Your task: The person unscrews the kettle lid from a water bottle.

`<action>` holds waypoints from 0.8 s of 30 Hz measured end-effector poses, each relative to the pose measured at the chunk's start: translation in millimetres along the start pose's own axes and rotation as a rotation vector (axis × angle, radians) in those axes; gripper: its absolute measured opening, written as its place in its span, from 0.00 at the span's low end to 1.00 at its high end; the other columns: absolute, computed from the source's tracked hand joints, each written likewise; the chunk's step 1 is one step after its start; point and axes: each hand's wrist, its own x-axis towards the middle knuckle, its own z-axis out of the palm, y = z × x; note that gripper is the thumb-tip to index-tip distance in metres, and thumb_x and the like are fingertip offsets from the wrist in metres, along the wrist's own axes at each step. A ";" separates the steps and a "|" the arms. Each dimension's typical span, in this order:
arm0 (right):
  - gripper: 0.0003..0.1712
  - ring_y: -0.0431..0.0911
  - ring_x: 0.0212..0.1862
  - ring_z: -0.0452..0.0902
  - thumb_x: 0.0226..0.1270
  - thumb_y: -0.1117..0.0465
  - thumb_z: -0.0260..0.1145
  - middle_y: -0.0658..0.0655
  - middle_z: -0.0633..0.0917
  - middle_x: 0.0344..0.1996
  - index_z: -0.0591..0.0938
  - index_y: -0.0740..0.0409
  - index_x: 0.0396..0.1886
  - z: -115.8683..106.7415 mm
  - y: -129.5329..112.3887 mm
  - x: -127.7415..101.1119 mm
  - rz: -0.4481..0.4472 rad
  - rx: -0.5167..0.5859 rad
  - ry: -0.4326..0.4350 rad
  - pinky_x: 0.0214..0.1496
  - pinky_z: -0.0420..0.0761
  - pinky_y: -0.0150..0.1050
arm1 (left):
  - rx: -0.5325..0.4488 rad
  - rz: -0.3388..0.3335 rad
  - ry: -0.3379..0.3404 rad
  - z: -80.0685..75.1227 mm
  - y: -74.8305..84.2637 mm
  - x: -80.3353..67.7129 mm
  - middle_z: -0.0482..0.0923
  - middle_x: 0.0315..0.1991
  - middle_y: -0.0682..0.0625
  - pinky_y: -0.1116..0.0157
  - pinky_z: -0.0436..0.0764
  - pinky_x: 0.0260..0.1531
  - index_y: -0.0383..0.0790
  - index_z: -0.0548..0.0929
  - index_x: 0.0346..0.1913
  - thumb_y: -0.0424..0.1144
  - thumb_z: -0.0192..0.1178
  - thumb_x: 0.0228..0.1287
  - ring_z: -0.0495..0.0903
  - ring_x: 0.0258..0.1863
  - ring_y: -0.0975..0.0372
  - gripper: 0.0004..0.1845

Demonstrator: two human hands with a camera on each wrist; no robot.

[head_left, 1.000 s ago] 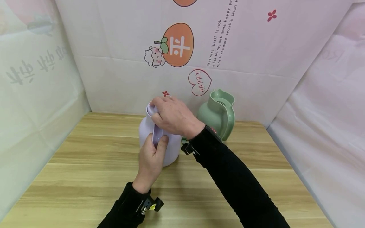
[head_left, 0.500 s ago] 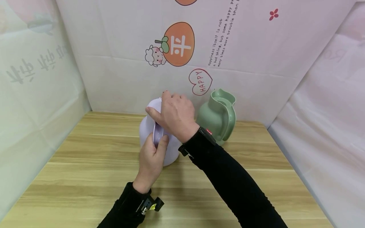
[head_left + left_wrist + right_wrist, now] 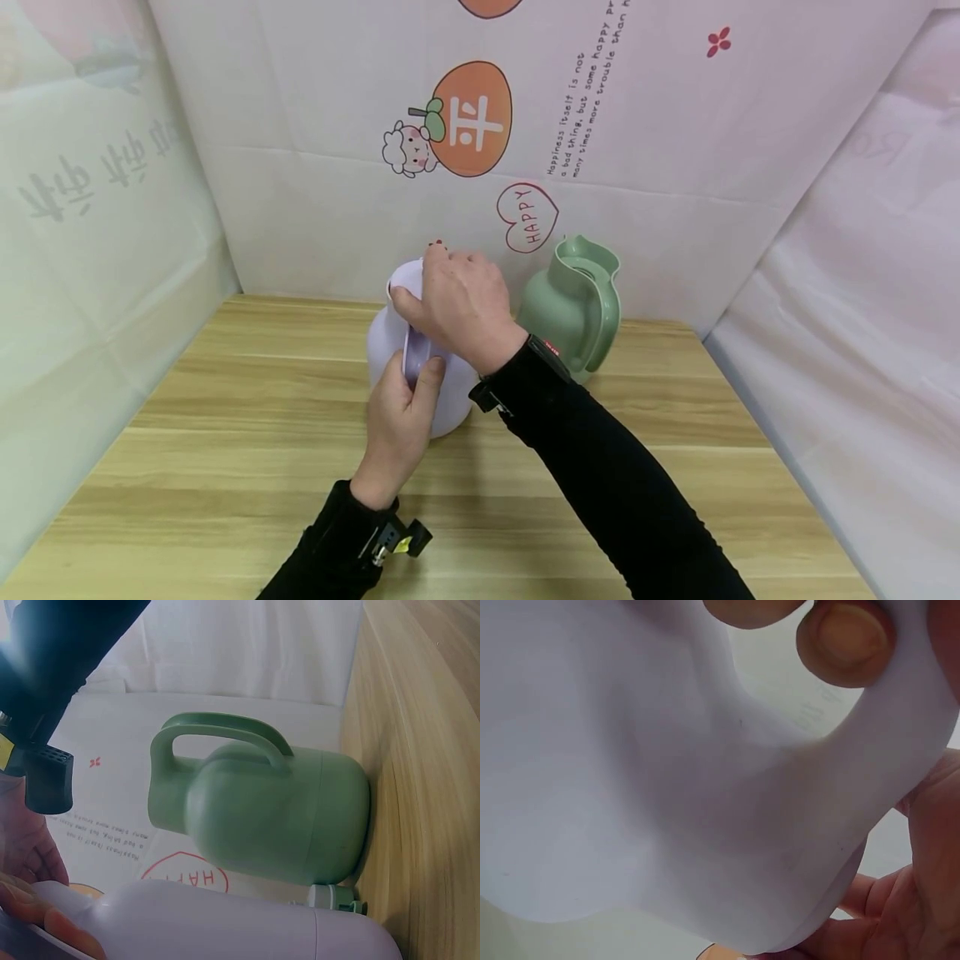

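Observation:
A lilac thermos jug stands upright on the wooden table. My left hand grips its handle, thumb on one side and fingers hooked through from the other. My right hand grips over the jug's mouth, with the thumb at the near rim and the fingers bent over the far side. What lies under that palm is hidden. In the left wrist view the lilac jug runs along the bottom, and the right hand shows at the left edge.
Close behind on the right stands a green thermos jug, its top uncovered and handle facing front right. A small white-and-green stopper sits on the table between the jugs. White printed cloth encloses the back and sides of the table.
My right hand has turned over the jug's mouth, its thumb swinging out and then settling back down on the rim. The left hand and both jugs have stayed put.

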 end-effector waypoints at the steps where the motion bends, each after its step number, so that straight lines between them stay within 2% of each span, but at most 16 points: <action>1: 0.25 0.52 0.27 0.74 0.70 0.37 0.59 0.55 0.79 0.21 0.75 0.56 0.32 0.0 0.7 -0.1 -0.009 0.015 -0.001 0.26 0.74 0.44 | 0.000 -0.003 -0.001 -0.1 0.2 -0.1 0.72 0.29 0.49 0.66 0.69 0.26 0.35 0.76 0.44 0.41 0.56 0.80 0.71 0.27 0.60 0.10; 5: 0.22 0.50 0.27 0.72 0.70 0.41 0.60 0.54 0.77 0.20 0.73 0.55 0.32 -0.4 3.6 0.4 -0.043 0.063 -0.017 0.26 0.71 0.42 | 0.000 -0.011 -0.007 -0.5 1.2 -0.2 0.71 0.29 0.49 0.66 0.69 0.26 0.36 0.76 0.43 0.41 0.56 0.80 0.71 0.27 0.60 0.10; 13: 0.18 0.49 0.25 0.73 0.66 0.44 0.60 0.52 0.76 0.21 0.73 0.54 0.33 -0.1 13.4 1.2 -0.097 0.151 -0.060 0.27 0.70 0.41 | 0.018 -0.023 -0.002 0.5 2.2 -1.3 0.74 0.31 0.48 0.64 0.74 0.31 0.34 0.77 0.47 0.42 0.56 0.80 0.76 0.33 0.58 0.12; 21: 0.18 0.47 0.33 0.75 0.62 0.45 0.61 0.50 0.79 0.28 0.75 0.52 0.42 0.7 22.1 4.2 -0.113 0.227 -0.126 0.46 0.73 0.46 | 0.017 -0.035 -0.002 0.4 2.0 -1.7 0.69 0.30 0.49 0.65 0.70 0.29 0.34 0.76 0.45 0.43 0.56 0.80 0.73 0.31 0.58 0.12; 24: 0.18 0.47 0.34 0.75 0.62 0.45 0.60 0.50 0.79 0.29 0.75 0.52 0.43 1.4 24.8 6.0 -0.134 0.257 -0.138 0.48 0.73 0.45 | 0.016 -0.035 0.006 0.3 2.5 -1.4 0.69 0.30 0.49 0.64 0.70 0.29 0.34 0.76 0.45 0.43 0.57 0.79 0.73 0.31 0.58 0.12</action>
